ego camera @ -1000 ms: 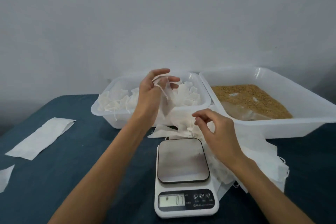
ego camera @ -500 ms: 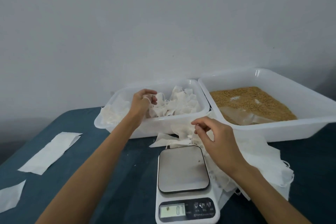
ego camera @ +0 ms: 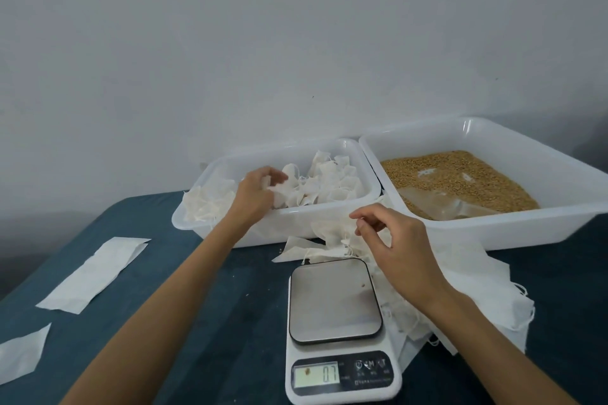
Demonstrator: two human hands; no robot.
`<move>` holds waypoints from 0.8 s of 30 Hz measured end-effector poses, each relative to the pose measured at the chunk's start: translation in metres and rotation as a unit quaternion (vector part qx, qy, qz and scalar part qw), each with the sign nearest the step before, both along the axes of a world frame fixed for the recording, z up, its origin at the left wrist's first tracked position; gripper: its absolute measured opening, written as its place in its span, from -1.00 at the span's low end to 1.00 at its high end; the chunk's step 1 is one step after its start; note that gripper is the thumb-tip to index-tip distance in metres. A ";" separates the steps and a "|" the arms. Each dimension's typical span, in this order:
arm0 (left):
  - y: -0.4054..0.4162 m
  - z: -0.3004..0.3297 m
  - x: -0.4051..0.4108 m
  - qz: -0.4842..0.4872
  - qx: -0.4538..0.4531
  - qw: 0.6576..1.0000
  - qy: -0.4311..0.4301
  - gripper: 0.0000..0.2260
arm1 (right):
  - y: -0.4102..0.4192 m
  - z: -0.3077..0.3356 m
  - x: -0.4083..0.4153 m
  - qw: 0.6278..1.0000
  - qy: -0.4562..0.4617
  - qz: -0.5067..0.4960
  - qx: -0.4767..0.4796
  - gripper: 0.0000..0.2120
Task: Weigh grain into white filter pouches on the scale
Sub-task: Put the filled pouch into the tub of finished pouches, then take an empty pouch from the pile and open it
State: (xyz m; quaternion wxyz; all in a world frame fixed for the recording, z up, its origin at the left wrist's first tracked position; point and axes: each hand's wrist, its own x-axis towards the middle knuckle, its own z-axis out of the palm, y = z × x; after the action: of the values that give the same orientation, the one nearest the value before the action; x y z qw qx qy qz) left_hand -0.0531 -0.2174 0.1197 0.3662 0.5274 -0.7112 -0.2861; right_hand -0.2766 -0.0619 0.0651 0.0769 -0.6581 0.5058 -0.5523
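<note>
My left hand (ego camera: pixel 256 196) reaches into the left white tray (ego camera: pixel 296 219), its fingers curled round one of the white filter pouches (ego camera: pixel 329 181) heaped there. Over the loose pile of flat pouches (ego camera: pixel 477 276) beside the scale hovers my right hand (ego camera: pixel 394 250), fingers loosely curled with nothing seen between them. The scale (ego camera: pixel 335 301) stands at the front centre. Its steel plate carries only a grain speck and its display (ego camera: pixel 317 375) is lit. Golden grain (ego camera: pixel 460 174) fills the right white tray (ego camera: pixel 513 227).
Two white paper strips lie on the dark blue table at the left: one long strip (ego camera: pixel 93 274) and one (ego camera: pixel 21 353) at the frame's edge. A bare grey wall stands right behind both trays.
My left hand, raised with a pouch a second ago, has dropped into the left tray among the pouches. My right hand has stayed over the pile by the scale.
</note>
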 end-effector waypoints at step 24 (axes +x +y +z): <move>0.083 -0.067 0.019 0.024 -0.169 0.984 -0.058 -0.84 | 0.001 0.000 0.003 0.998 -0.033 0.032 0.033 -0.88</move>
State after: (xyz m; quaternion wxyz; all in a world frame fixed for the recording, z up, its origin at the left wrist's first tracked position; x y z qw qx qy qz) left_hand -0.0345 -0.1342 0.0527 0.4151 0.4901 -0.7567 -0.1220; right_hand -0.2734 -0.0608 0.0652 0.1324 -0.6526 0.4998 -0.5539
